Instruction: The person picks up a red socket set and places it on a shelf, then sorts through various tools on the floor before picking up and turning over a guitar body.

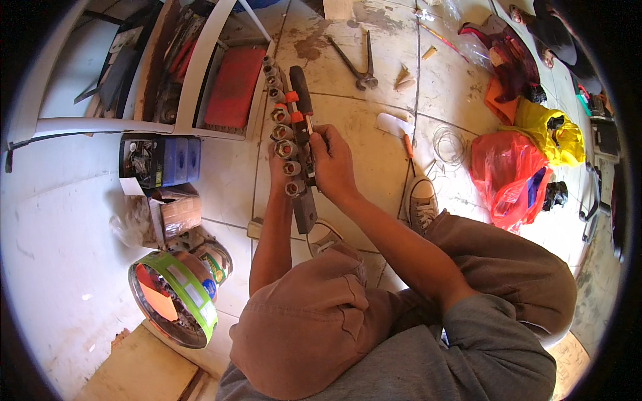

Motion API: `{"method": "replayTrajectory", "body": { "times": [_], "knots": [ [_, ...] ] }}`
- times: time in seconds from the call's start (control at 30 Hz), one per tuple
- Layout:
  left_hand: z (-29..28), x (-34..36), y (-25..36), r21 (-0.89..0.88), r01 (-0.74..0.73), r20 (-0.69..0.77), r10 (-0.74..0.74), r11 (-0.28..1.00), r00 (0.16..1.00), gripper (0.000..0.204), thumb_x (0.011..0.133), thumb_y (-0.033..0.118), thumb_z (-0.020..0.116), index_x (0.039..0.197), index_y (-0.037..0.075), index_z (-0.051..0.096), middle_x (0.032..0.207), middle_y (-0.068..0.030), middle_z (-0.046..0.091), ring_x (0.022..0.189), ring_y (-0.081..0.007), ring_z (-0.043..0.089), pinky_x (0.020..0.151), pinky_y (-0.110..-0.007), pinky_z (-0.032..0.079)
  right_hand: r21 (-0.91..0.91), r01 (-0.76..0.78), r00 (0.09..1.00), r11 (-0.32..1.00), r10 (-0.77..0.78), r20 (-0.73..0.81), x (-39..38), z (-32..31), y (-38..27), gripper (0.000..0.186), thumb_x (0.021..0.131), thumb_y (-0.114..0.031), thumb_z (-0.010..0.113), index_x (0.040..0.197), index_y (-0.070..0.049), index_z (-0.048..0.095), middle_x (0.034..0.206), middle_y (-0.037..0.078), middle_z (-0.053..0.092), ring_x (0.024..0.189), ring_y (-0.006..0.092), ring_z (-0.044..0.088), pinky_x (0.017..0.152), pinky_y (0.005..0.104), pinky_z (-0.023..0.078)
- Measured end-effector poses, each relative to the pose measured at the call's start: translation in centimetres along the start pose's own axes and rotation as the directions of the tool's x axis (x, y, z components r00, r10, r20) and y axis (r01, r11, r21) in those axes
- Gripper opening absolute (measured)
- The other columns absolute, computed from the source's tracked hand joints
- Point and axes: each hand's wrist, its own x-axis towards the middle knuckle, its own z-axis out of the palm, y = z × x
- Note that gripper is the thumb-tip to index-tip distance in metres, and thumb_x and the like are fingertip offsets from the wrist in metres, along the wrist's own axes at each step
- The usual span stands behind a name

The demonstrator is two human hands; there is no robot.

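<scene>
Over the tiled floor, above and ahead of the wearer's bent knees, a socket set is held up as a row of chromed sockets along a long dark holder, with a black-handled driver beside the row at its far end. The right hand is nearly closed, thumb and curled fingers gripping the holder's right side. The left hand is behind the sockets, which block most of its fingers, so how far it is open cannot be told.

Close on the left, a white metal shelf with a red case narrows the space beside the sockets. Below it are a blue drawer organizer, an open cardboard box and a round plastic tub with a green band. Ahead on the tiles lie end-cutting pincers; to the right, an orange-handled scraper is near a loose wire coil. Farther right, a red plastic bag lies against a yellow bag. A canvas sneaker stands just beyond the right knee.
</scene>
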Motion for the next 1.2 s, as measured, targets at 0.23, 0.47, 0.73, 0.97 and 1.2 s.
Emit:
{"method": "replayTrajectory", "body": {
  "times": [0.23,0.47,0.73,0.97,1.2],
  "knots": [
    [-0.8,-0.2,-1.1,-0.074,0.009,-0.096,-0.016,0.997,0.995,0.016,0.099,0.014,0.054,0.109,0.007,0.063,0.085,-0.0058,0.068,0.066,-0.0166,0.064,0.058,-0.031,0.055,0.322,-0.109,0.994,0.941,0.101,0.040,0.4,0.7,0.2,0.018,0.104,-0.017,0.053,0.102,-0.001,0.059,0.089,0.003,0.060,0.082,0.0103,0.052,0.077,0.0280,0.044],
    [0.7,-0.2,0.2,0.010,-0.006,-0.085,0.007,1.000,0.996,0.015,0.097,0.014,0.057,0.107,0.006,0.064,0.085,-0.0062,0.068,0.065,-0.0164,0.065,0.057,-0.030,0.055,0.323,-0.086,0.996,0.943,0.077,0.040,0.5,0.8,-0.8,0.020,0.105,-0.019,0.054,0.101,-0.001,0.059,0.088,0.001,0.058,0.080,0.0088,0.049,0.074,0.0265,0.042],
    [2.0,-0.5,1.1,0.096,-0.062,-0.097,0.071,0.993,0.993,0.014,0.094,0.013,0.061,0.105,0.006,0.064,0.085,-0.0066,0.068,0.064,-0.0160,0.065,0.055,-0.029,0.055,0.332,-0.077,0.996,0.940,0.084,-0.004,1.1,0.4,0.3,0.022,0.105,-0.023,0.055,0.103,-0.002,0.062,0.088,-0.001,0.059,0.078,0.0059,0.048,0.070,0.0246,0.040],
    [1.7,0.4,0.7,0.010,-0.139,-0.111,0.139,0.990,0.984,0.006,0.090,0.010,0.066,0.093,0.005,0.065,0.076,-0.0050,0.066,0.059,-0.0151,0.064,0.051,-0.029,0.053,0.432,-0.119,0.993,0.894,0.115,0.036,0.9,1.0,1.5,0.024,0.106,-0.025,0.055,0.105,-0.003,0.064,0.090,-0.002,0.061,0.078,0.0058,0.049,0.072,0.0231,0.042],
    [-0.1,-0.2,0.5,0.315,-0.179,-0.049,0.205,0.932,0.978,0.011,0.087,0.010,0.069,0.094,0.002,0.067,0.085,-0.0046,0.068,0.070,-0.0127,0.064,0.059,-0.027,0.052,0.262,-0.145,0.987,0.954,0.122,0.102,0.5,0.7,0.1,0.025,0.107,-0.023,0.052,0.107,-0.001,0.064,0.091,-0.001,0.063,0.081,0.0073,0.051,0.075,0.0248,0.044]
  ]
}}
